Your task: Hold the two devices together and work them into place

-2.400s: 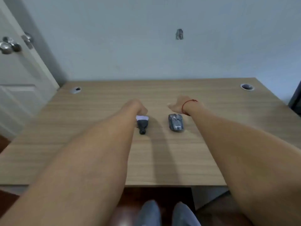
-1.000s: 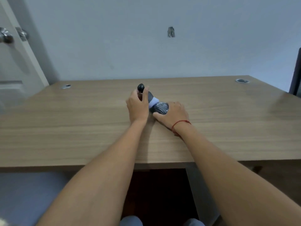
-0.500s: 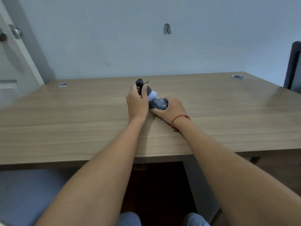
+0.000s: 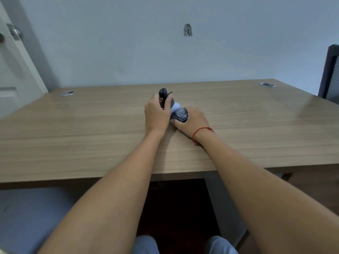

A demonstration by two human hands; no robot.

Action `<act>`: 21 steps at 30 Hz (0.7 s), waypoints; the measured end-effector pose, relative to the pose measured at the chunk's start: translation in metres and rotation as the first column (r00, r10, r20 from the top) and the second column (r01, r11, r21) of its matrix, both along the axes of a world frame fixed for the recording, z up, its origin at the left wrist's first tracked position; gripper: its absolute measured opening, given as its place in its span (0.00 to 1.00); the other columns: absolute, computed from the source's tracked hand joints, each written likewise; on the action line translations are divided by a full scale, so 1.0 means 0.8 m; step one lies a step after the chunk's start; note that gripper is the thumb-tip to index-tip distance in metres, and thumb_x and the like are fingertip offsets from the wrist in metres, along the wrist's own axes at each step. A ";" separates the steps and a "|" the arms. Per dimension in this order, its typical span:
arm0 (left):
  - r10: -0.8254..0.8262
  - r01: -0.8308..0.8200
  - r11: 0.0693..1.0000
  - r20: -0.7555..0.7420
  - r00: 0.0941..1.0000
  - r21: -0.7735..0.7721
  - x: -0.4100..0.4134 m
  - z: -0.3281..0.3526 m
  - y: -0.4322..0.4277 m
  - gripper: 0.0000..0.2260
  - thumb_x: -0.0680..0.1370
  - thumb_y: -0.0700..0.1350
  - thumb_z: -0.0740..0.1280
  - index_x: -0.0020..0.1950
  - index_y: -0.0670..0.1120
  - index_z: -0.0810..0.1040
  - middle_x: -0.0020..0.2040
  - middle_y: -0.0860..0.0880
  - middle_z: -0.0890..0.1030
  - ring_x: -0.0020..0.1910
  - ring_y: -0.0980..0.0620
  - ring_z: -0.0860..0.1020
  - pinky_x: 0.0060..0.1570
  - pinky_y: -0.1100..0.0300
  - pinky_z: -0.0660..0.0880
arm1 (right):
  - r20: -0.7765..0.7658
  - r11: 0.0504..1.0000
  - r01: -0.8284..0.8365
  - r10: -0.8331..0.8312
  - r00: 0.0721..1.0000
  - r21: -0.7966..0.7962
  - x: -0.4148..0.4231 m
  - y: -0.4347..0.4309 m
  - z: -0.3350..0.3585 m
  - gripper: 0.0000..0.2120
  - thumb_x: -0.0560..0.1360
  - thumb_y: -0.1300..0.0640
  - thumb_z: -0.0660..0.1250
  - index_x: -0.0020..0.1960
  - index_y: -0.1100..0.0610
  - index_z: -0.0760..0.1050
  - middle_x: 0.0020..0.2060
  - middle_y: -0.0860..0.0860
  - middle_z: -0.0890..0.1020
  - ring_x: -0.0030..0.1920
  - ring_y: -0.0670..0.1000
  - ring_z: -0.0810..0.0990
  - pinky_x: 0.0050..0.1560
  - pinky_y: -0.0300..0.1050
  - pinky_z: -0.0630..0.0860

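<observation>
Head view: 2 bare forearms extend over a wooden desk (image 4: 91,129) toward its middle. The left hand (image 4: 156,116) grips a small dark brush-like tool (image 4: 165,97), with the fingers curled round its body and the thumb along the near side. The tool is tilted, its rounded dark end raised toward the wall and its white end (image 4: 175,107) angled down to the right. The white end touches the top of a dark computer mouse (image 4: 180,115) that rests on the desk surface.

The right hand (image 4: 192,121) holds the mouse from its right side; the thumb lies along the near edge and the fingers wrap the far side, partly hidden. A red string bracelet (image 4: 201,131) circles the right wrist. Both hands sit just beside each other, with the mouse between them.

Surroundings: 2 round cable grommets are set in the desk, 1 at the far left corner (image 4: 67,93) and 1 at the far right corner (image 4: 267,84). A pale wall stands behind the desk and bears a small grey patch (image 4: 187,30). A white door (image 4: 11,70) with a metal knob is at the left. A dark chair back (image 4: 330,74) shows at the right edge.
</observation>
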State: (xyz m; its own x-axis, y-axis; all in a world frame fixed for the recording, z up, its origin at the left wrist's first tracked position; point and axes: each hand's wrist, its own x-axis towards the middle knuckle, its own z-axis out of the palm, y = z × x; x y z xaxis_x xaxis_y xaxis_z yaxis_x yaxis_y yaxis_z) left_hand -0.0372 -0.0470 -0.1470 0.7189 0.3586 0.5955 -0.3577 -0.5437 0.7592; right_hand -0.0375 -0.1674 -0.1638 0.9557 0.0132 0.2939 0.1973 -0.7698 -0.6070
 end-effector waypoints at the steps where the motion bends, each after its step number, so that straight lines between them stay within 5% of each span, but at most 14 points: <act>1: 0.038 -0.036 0.998 -0.039 0.999 0.049 0.002 -0.002 0.002 0.11 0.77 0.47 0.66 0.49 0.38 0.76 0.46 0.39 0.83 0.47 0.39 0.80 0.48 0.50 0.75 | 0.003 1.000 0.000 0.000 1.000 -0.004 0.000 0.000 0.000 0.21 0.69 0.43 0.71 0.55 0.56 0.78 0.53 0.56 0.83 0.55 0.59 0.79 0.54 0.52 0.77; 5: 0.164 -0.125 0.953 -0.124 0.979 0.275 0.006 -0.009 0.005 0.11 0.79 0.45 0.63 0.55 0.39 0.76 0.52 0.38 0.81 0.53 0.37 0.77 0.49 0.50 0.70 | 0.019 1.000 0.007 -0.007 1.000 -0.002 -0.001 -0.001 -0.001 0.23 0.69 0.41 0.71 0.57 0.56 0.79 0.54 0.56 0.82 0.57 0.59 0.79 0.56 0.53 0.77; 9: 0.038 -0.039 0.999 0.036 0.999 0.004 -0.003 0.000 0.005 0.13 0.78 0.48 0.65 0.44 0.37 0.76 0.42 0.39 0.82 0.43 0.40 0.79 0.43 0.50 0.74 | 0.020 1.000 0.009 -0.009 1.000 -0.003 0.000 -0.002 -0.001 0.23 0.69 0.41 0.72 0.57 0.55 0.79 0.54 0.56 0.83 0.57 0.59 0.79 0.55 0.53 0.77; 12: -0.008 0.007 0.999 0.009 1.000 0.038 -0.003 -0.001 0.002 0.13 0.78 0.48 0.66 0.43 0.37 0.76 0.41 0.39 0.83 0.42 0.40 0.80 0.44 0.50 0.75 | 0.014 1.000 0.013 -0.013 1.000 0.000 0.001 0.000 -0.002 0.22 0.69 0.42 0.72 0.54 0.56 0.79 0.52 0.55 0.83 0.54 0.58 0.80 0.51 0.51 0.77; 16: 0.154 -0.133 0.980 -0.141 0.978 0.145 0.007 -0.006 0.012 0.13 0.78 0.47 0.64 0.49 0.36 0.76 0.48 0.37 0.81 0.49 0.37 0.78 0.44 0.52 0.69 | 0.018 1.000 0.011 -0.011 1.000 -0.003 -0.001 -0.001 0.000 0.23 0.70 0.39 0.71 0.56 0.55 0.79 0.53 0.54 0.84 0.55 0.57 0.80 0.51 0.48 0.77; 19: 0.152 -0.134 0.975 -0.093 0.984 0.178 0.005 -0.006 0.009 0.12 0.79 0.47 0.63 0.49 0.37 0.75 0.47 0.37 0.81 0.48 0.37 0.77 0.41 0.54 0.66 | -0.022 0.998 -0.009 0.010 1.000 0.058 -0.004 -0.002 0.000 0.24 0.70 0.42 0.72 0.60 0.55 0.78 0.55 0.54 0.84 0.56 0.57 0.81 0.57 0.52 0.78; 21: 0.077 -0.077 0.995 -0.004 0.997 0.061 0.001 -0.003 0.006 0.12 0.78 0.47 0.64 0.46 0.37 0.75 0.44 0.39 0.82 0.44 0.39 0.79 0.41 0.54 0.69 | -0.046 0.996 -0.020 0.024 0.999 0.083 -0.006 -0.002 0.000 0.23 0.69 0.45 0.71 0.60 0.53 0.78 0.54 0.53 0.84 0.55 0.57 0.81 0.57 0.52 0.79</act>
State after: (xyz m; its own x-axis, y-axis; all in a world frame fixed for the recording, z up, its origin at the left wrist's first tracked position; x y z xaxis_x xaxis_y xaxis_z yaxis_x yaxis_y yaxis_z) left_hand -0.0366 -0.0420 -0.1492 0.6944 0.3761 0.6136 -0.3082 -0.6150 0.7258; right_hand -0.0421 -0.1690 -0.1640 0.9682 0.0118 0.2499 0.1835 -0.7126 -0.6772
